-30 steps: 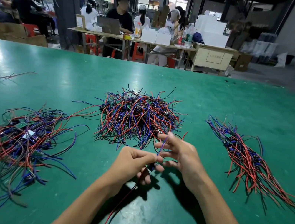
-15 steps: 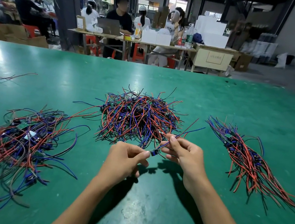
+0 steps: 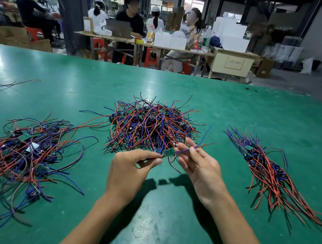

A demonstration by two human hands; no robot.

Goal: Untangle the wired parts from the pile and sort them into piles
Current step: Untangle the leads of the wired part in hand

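**Three piles, one part in hand**

Above the green table, the left hand and right hand are each pinching one wired part. Three piles are lying around it: tangled pile at twelve o'clock, left pile at nine, right pile at three.

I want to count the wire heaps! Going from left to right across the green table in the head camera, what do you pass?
Loose left pile → left hand → small green board pinched between both hands → right hand → neat right pile.
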